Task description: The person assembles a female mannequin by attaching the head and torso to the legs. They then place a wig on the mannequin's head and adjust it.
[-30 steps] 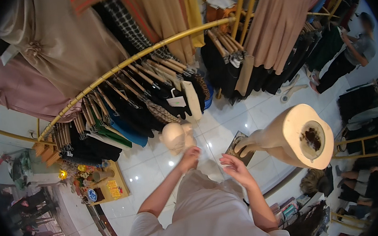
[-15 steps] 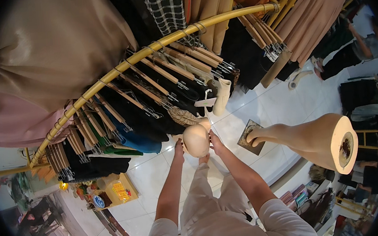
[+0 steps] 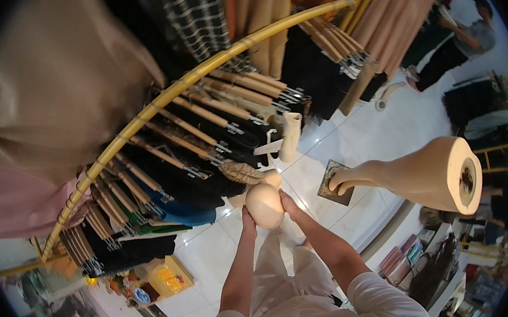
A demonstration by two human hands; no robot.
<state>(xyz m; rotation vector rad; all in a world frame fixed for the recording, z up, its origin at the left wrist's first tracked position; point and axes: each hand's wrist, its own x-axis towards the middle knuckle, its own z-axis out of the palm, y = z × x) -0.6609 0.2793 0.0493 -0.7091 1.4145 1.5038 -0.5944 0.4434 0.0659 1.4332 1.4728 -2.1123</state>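
Head view: left hand [image 3: 248, 220] and right hand [image 3: 289, 205] are at opposite sides of a smooth, beige mannequin head [image 3: 265, 206]. Both hands are cupped against it, holding it between them; finger ends partly hidden, so exact finger closure cannot be told. Head is in front of the person, above the white tiled floor [image 3: 355, 143], just beside the hanging garments. To the right, well apart from the hands: beige mannequin legs [image 3: 412, 172], feet at a dark square plate [image 3: 336, 184], round recess in the top face. Beyond the hands: curved yellow rail [image 3: 192, 76] bearing clip hangers [image 3: 192, 106]. Lower left: wooden tray [image 3: 182, 273]. Upper right: another person [image 3: 467, 40] near dark garments.
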